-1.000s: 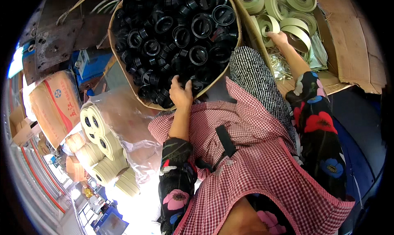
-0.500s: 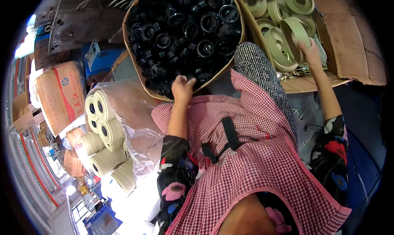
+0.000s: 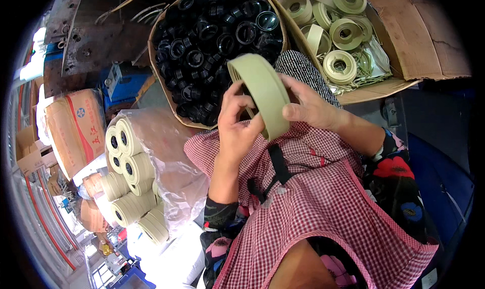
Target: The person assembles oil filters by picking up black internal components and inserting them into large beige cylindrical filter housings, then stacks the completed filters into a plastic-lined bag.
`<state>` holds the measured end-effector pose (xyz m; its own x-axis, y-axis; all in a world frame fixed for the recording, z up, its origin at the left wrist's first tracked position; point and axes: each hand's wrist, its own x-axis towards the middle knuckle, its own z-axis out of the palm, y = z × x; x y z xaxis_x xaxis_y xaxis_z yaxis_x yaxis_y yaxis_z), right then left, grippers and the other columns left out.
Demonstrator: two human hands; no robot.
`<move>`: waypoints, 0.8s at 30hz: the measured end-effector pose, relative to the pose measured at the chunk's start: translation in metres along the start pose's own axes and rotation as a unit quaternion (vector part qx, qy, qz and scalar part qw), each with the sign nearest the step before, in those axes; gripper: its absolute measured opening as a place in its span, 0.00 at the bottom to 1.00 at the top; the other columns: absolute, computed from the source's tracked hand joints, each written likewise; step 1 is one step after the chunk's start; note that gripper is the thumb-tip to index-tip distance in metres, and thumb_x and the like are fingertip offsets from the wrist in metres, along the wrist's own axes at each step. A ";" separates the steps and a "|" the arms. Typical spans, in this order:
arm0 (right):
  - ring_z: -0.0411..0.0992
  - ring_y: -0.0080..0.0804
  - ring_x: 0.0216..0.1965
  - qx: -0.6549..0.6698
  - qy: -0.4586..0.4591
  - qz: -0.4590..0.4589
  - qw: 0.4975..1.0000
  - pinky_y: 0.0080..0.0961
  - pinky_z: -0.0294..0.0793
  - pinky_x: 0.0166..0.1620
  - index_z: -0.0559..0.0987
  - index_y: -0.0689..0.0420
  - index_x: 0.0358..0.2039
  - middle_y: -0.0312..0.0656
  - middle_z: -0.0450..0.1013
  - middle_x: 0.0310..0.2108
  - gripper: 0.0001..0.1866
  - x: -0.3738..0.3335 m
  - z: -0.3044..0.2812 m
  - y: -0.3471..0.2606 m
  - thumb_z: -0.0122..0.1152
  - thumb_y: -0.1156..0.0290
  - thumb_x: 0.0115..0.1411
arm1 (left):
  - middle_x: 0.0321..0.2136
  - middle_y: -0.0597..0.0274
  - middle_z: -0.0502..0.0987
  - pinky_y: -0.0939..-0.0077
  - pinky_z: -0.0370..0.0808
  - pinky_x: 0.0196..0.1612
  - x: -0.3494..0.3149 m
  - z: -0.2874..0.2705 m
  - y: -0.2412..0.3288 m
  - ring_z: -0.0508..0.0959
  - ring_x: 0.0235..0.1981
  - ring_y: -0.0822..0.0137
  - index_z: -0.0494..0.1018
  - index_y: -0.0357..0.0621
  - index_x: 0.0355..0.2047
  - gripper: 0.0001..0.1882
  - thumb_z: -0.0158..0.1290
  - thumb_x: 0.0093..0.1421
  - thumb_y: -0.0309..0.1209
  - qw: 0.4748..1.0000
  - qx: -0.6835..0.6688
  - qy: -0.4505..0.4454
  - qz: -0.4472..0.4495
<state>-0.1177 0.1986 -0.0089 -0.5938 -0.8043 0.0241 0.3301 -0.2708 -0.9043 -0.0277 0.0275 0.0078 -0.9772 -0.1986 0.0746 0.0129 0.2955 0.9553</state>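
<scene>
Between my two hands, above my lap, a wide pale green plastic reel [image 3: 266, 98] is held up on its edge. My left hand [image 3: 236, 121] closes on its left side, fingers curled at the opening. My right hand [image 3: 314, 106] grips the right side, with the thumb against the outer band. Whether a small black part is also inside my left fingers is hidden. Just beyond my left hand are many black ring-shaped plastic parts [image 3: 225, 42] in a box. More pale green reels [image 3: 339, 66] lie loose in the carton at the far right.
The black parts fill a cardboard box [image 3: 154, 56]; beside it stands the open carton [image 3: 404, 51] of reels. To my left, stacked reels with black centres [image 3: 132, 170] sit by clear plastic film [image 3: 174, 170]. Behind them is a wrapped brown package [image 3: 76, 119].
My right hand has brought a reel from the right carton to above my lap. My left hand has left the black parts and now holds the reel too.
</scene>
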 end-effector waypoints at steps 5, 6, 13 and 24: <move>0.59 0.44 0.55 -0.123 -0.030 -0.082 0.989 0.37 0.59 0.57 0.64 0.61 0.50 0.48 0.60 0.53 0.39 -0.008 0.002 0.004 0.70 0.54 0.42 | 0.49 0.56 0.66 0.74 0.70 0.48 -0.013 0.008 0.016 0.70 0.47 0.66 0.61 0.40 0.47 0.28 0.60 0.46 0.23 0.991 -0.089 0.066 -0.077; 0.57 0.47 0.56 -0.283 -0.034 -0.184 0.941 0.39 0.57 0.58 0.66 0.60 0.47 0.48 0.58 0.54 0.36 -0.008 0.001 0.000 0.71 0.56 0.40 | 0.48 0.57 0.67 0.75 0.70 0.48 -0.013 0.010 0.019 0.70 0.47 0.67 0.58 0.40 0.52 0.33 0.61 0.46 0.23 0.985 -0.092 0.098 -0.112; 0.56 0.50 0.56 -0.381 -0.100 -0.354 0.848 0.43 0.58 0.57 0.66 0.57 0.45 0.51 0.57 0.54 0.43 -0.002 -0.002 -0.012 0.75 0.54 0.30 | 0.40 0.56 0.75 0.72 0.78 0.36 -0.022 -0.022 0.008 0.78 0.37 0.65 0.68 0.37 0.48 0.19 0.54 0.55 0.28 0.841 -0.416 0.033 -0.345; 0.71 0.21 0.17 0.049 -0.244 0.442 0.862 0.16 0.69 0.20 0.76 0.63 0.34 0.40 0.73 0.16 0.20 0.014 -0.040 -0.003 0.48 0.55 0.62 | 0.36 0.64 0.76 0.80 0.73 0.37 0.011 -0.030 0.018 0.75 0.33 0.75 0.69 0.33 0.44 0.16 0.54 0.55 0.26 0.958 -0.089 -0.108 -0.252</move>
<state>-0.1564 0.2089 -0.0227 0.2939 -0.8390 -0.4579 0.5693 0.5384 -0.6212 -0.0322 0.0023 0.0349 -0.8896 -0.0711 -0.4512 -0.4547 0.0447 0.8895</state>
